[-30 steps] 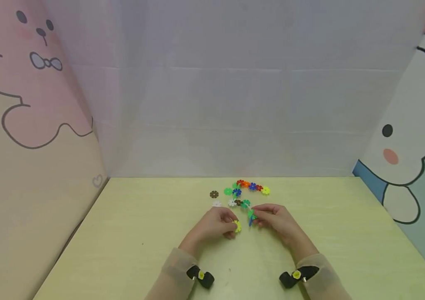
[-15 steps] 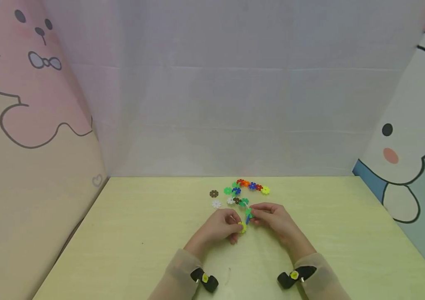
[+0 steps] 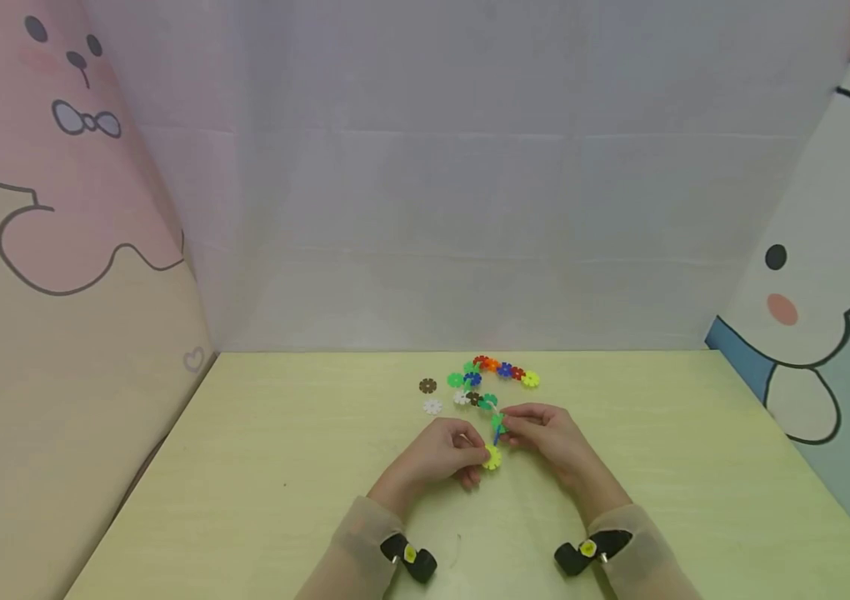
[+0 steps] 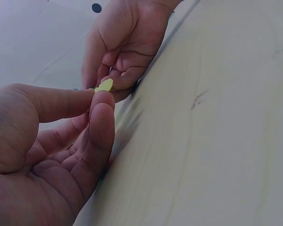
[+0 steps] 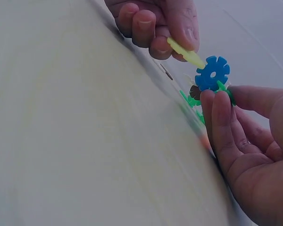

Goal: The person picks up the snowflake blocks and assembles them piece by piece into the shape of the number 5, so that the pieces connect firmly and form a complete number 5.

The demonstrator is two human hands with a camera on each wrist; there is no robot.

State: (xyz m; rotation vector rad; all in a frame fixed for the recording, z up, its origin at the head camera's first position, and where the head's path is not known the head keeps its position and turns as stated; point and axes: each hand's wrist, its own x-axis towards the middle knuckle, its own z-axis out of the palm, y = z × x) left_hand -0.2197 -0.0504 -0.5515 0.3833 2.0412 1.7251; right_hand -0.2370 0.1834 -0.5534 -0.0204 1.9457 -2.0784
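My left hand (image 3: 440,454) pinches a yellow snowflake disc (image 3: 493,457) between thumb and forefinger. In the right wrist view its edge meets or nearly meets the notched rim of a blue snowflake disc (image 5: 221,70); contact is unclear. My right hand (image 3: 548,433) pinches a green snowflake disc (image 5: 229,95), into which the blue one is slotted. That green disc seems to be at the near end of a winding multicoloured chain of discs (image 3: 505,370). In the left wrist view, fingers cover most of the yellow disc (image 4: 104,85).
A loose brown disc (image 3: 428,386) and a white disc (image 3: 432,407) lie left of the chain. The pale table (image 3: 282,442) ends at a white backdrop (image 3: 425,250), with cartoon-printed panels on both sides.
My left hand has moved right, bringing the yellow disc close to the blue one, and the yellow disc has turned flatter towards the head camera. My right hand has shifted slightly left.
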